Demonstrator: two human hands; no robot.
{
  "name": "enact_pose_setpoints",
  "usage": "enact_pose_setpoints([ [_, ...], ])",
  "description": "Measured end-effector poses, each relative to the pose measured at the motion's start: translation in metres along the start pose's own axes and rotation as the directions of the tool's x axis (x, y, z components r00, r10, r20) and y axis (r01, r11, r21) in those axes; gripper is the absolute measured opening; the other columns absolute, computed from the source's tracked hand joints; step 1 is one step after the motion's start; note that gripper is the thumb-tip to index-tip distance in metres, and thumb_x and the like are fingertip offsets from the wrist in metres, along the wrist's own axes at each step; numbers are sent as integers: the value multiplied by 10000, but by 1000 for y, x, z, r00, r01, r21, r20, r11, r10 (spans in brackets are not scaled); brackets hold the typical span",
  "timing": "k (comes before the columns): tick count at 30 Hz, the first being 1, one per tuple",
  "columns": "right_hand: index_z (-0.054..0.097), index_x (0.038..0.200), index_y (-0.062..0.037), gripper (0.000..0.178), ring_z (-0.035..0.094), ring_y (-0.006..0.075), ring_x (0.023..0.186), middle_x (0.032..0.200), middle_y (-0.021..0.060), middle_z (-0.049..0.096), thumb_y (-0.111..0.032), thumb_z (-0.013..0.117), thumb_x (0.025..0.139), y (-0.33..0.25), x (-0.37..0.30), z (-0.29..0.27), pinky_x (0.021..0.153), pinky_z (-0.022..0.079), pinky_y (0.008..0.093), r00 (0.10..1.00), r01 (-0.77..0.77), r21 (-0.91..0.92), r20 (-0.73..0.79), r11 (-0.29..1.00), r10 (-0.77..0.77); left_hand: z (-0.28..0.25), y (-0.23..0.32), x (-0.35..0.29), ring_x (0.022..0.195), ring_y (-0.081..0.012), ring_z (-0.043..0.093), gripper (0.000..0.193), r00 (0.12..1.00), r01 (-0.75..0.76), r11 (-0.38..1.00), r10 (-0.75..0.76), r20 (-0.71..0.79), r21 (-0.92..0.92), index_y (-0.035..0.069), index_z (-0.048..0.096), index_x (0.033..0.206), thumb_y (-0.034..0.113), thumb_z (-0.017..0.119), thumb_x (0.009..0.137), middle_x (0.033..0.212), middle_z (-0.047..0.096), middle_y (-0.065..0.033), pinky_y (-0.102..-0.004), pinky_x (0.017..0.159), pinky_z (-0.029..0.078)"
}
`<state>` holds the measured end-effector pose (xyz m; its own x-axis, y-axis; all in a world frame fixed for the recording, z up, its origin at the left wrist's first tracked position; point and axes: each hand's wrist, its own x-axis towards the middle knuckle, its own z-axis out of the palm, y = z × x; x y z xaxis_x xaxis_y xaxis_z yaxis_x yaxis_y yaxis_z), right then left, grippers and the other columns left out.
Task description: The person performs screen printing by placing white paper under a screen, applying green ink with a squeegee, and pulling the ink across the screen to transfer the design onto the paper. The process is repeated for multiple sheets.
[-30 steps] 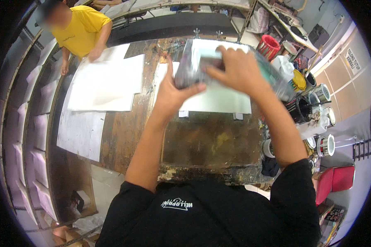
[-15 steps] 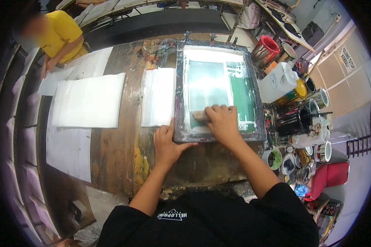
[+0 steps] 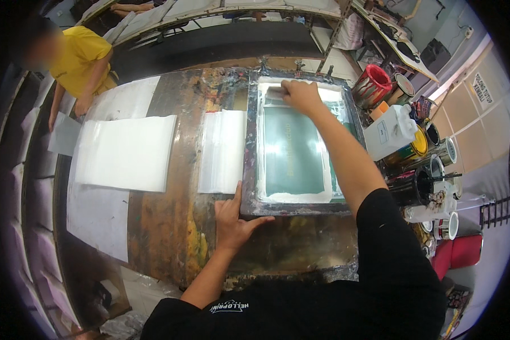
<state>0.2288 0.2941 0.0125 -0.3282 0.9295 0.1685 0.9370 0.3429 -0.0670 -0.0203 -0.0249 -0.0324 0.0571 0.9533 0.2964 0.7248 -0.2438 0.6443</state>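
A dark-edged screen-printing frame (image 3: 250, 153) lies on the worn wooden table. Its greenish mesh (image 3: 292, 161) is bordered by white tape and smears. At the far end of the mesh, my right hand (image 3: 303, 97) is closed around a squeegee (image 3: 275, 97), mostly covered by the fingers. My left hand (image 3: 231, 224) rests at the frame's near left corner, thumb and forefinger spread along its two sides, holding nothing. Just left of the frame lies a stack of white plastic bags or sheets (image 3: 224, 150). What is under the frame is hidden.
A larger white stack (image 3: 127, 153) lies on the table's left. Beyond it, a person in yellow (image 3: 85, 62) holds a pale sheet (image 3: 65, 135). Paint cans, including a red-smeared bucket (image 3: 372, 86), and a white jerrycan (image 3: 390, 133) crowd the right side.
My right hand has moved the squeegee from the near part of the mesh to its far end. My left hand stays at the corner. The other person's hands have moved apart.
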Motion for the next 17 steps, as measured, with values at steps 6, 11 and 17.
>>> enact_pose_setpoints([
  [6, 647, 1066, -127, 265, 687, 341, 961, 990, 103, 684, -260, 718, 848, -52, -97, -10, 818, 481, 541, 995, 39, -45, -89, 998, -43, -1, 0, -3, 949, -307, 568, 1153, 1000, 23, 999, -23, -5, -25, -12, 455, 1560, 510, 942, 654, 1037, 741, -130, -420, 923, 429],
  [11, 629, 1087, -81, 345, 684, 336, 949, 1009, 132, 679, -314, 738, 858, -108, -219, -56, 813, 494, 506, 998, 42, -7, 47, 999, -42, -1, 2, -3, 987, -327, 587, 1101, 999, 37, 998, -38, -6, -53, -9, 453, 1561, 471, 944, 700, 1072, 739, -157, -426, 955, 448],
  [17, 584, 1073, -73, 506, 648, 349, 966, 1001, 173, 642, -474, 776, 831, -136, -255, -114, 808, 467, 506, 991, 6, 35, -137, 999, -2, -4, 29, -3, 1246, -346, 601, 1058, 978, 168, 878, -207, -38, -448, -10, 448, 1561, 473, 935, 755, 1300, 698, -174, -420, 1112, 428],
])
